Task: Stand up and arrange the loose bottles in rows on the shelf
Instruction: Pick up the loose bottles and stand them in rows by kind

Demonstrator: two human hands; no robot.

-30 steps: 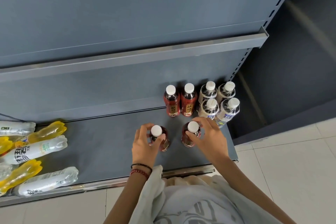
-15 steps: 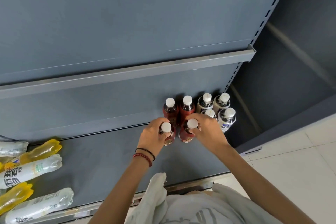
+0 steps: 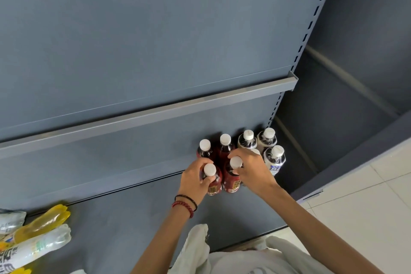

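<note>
My left hand (image 3: 195, 181) grips a red bottle (image 3: 214, 181) with a white cap, standing upright on the grey shelf (image 3: 133, 218). Beside it my right hand (image 3: 251, 169) holds a second red bottle (image 3: 232, 179), also upright. Both stand right in front of two more red bottles (image 3: 205, 150) at the shelf's back. To the right stand several pale bottles (image 3: 274, 158) with white caps; my right hand hides most of one. Loose yellow and clear bottles (image 3: 42, 236) lie on their sides at the far left.
An upper shelf edge (image 3: 155, 113) juts out above the bottles. A slotted upright (image 3: 287, 95) closes the shelf on the right, with a dark bay (image 3: 344, 107) beyond. Pale floor tiles (image 3: 367, 207) lie lower right. My light clothing (image 3: 233, 258) fills the bottom.
Both hands have pushed the two red bottles back from the shelf's front until they stand against the rear red pair. The view has tilted upward.
</note>
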